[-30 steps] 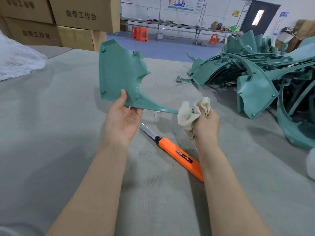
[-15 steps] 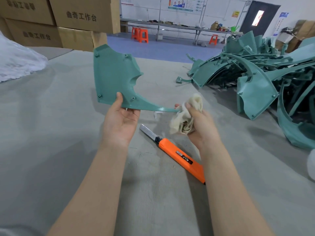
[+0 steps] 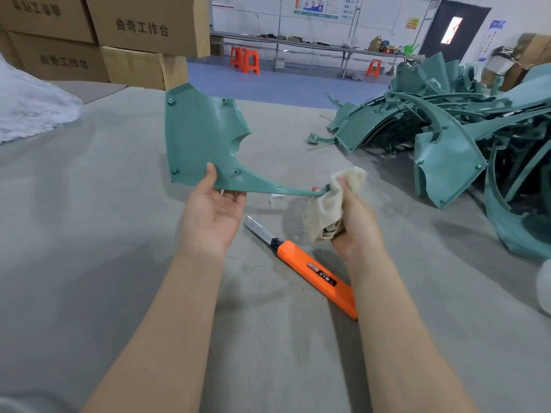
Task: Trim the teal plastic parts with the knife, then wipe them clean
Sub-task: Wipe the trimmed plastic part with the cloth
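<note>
A teal plastic part (image 3: 202, 135) is held by the left grip (image 3: 213, 216) at its lower edge, the thumb laid on the near face and the fingers hidden behind. The part is kept upright above the counter (image 3: 89, 234), its thin tail running out to the right. A bunched cream cloth (image 3: 325, 210) is clutched in the right grip (image 3: 354, 222) and is pressed round the very tip of that tail. An orange knife (image 3: 301, 265) is seen lying flat on the counter below and between the two hands, its blade drawn out and aimed up-left; it is touched by neither hand. A pile of teal parts (image 3: 447, 138) is heaped on the counter well to the right. Cardboard boxes (image 3: 143, 28) are stacked at the far left edge, with crumpled clear plastic sheeting (image 3: 29, 108) beside them.
</note>
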Available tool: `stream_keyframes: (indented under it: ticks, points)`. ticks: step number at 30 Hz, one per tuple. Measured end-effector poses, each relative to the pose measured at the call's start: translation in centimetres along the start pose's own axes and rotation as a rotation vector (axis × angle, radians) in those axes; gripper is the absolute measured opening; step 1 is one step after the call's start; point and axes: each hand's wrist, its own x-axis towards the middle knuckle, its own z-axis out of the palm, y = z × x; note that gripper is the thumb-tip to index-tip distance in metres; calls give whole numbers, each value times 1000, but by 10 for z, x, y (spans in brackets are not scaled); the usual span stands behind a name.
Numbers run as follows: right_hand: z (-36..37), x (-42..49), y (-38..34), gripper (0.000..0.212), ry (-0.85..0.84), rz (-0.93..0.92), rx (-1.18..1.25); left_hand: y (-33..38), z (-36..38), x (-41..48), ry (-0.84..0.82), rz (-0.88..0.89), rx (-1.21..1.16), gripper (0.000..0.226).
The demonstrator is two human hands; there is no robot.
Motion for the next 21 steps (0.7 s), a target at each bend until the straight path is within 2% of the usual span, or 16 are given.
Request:
stream_keyframes:
  ticks: [2,6,11,14,17,21]
  points:
    - [-1,-1,3,19,-24,-29,-106,-1,0,0,-3,-1,19,13]
    - [-2,0,1,41,161,-91,-247,-4,3,-2,-43,-14,61,15]
    - [-7,6,0,42,307,-123,-184,-6,7,-3,-69,-20,78,15]
    - [-19,7,-5,39,359,-88,37,0,4,-1,-67,7,21,15]
    - [-22,7,-7,26,287,12,333,6,0,2,-49,37,-45,14]
    - [-5,-1,-7,21,111,81,388,3,-1,1,-54,20,-25,15]
